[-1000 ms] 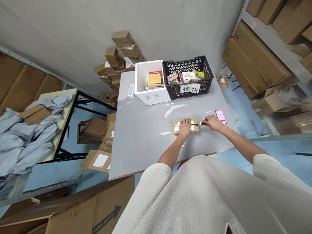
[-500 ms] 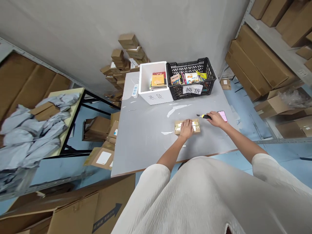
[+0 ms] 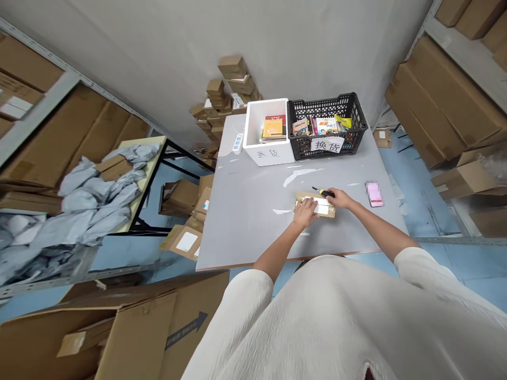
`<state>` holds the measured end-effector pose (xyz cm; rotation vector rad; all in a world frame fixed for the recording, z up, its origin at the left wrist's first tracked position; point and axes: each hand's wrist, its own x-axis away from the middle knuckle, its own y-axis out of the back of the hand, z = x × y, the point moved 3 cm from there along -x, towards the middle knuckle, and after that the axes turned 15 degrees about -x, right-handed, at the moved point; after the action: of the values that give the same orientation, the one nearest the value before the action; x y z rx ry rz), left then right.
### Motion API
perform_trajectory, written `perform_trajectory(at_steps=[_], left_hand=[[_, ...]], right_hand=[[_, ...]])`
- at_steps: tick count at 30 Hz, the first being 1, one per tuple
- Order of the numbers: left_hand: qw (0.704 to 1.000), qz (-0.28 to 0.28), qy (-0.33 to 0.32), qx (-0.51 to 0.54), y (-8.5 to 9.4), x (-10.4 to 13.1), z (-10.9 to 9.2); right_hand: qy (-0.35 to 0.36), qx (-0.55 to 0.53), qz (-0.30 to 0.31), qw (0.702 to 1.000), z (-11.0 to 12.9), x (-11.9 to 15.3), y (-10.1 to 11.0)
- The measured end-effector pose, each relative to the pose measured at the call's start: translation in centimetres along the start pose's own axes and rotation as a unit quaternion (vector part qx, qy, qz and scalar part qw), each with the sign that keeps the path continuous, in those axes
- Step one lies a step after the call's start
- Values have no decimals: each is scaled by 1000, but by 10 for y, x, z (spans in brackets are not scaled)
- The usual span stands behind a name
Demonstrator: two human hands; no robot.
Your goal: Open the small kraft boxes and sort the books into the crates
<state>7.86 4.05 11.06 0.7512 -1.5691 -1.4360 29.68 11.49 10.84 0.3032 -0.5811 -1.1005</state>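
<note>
A small cardboard box point(image 3: 325, 210), wrapped in shiny tape and bearing a white label, lies on the grey table near its front edge. My left hand point(image 3: 304, 212) grips the box at its left end, fingers over the top. In my right hand point(image 3: 338, 198) is a yellow and black utility knife point(image 3: 324, 192), with my fingers closed round its handle. The blade points left, above the far edge of the box. From this view I cannot tell whether the knife touches the box.
A white foam box point(image 3: 270, 155) with books and a black plastic crate point(image 3: 356, 134) with books and packets stand at the table's back. A phone point(image 3: 374, 193) lies to the right. Left, grey parcels point(image 3: 85, 203) cover a side table; a large open carton point(image 3: 138, 338) stands nearer.
My right hand has brought the knife left, from beside the phone to the box. My left hand has shifted towards the box's left end. The view has turned slightly left.
</note>
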Motion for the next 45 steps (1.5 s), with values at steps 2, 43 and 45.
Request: perform_trajectory(at_steps=[2, 43, 45], left_hand=[[999, 1, 33, -2, 2, -2, 6], [997, 65, -26, 27, 18, -45, -12], [997, 70, -15, 30, 18, -48, -13]], right_hand=[[-15, -7, -17, 1000, -8, 7, 3], [-123, -377, -87, 914, -32, 50, -10], [-118, -336, -82, 931, -33, 53, -1]])
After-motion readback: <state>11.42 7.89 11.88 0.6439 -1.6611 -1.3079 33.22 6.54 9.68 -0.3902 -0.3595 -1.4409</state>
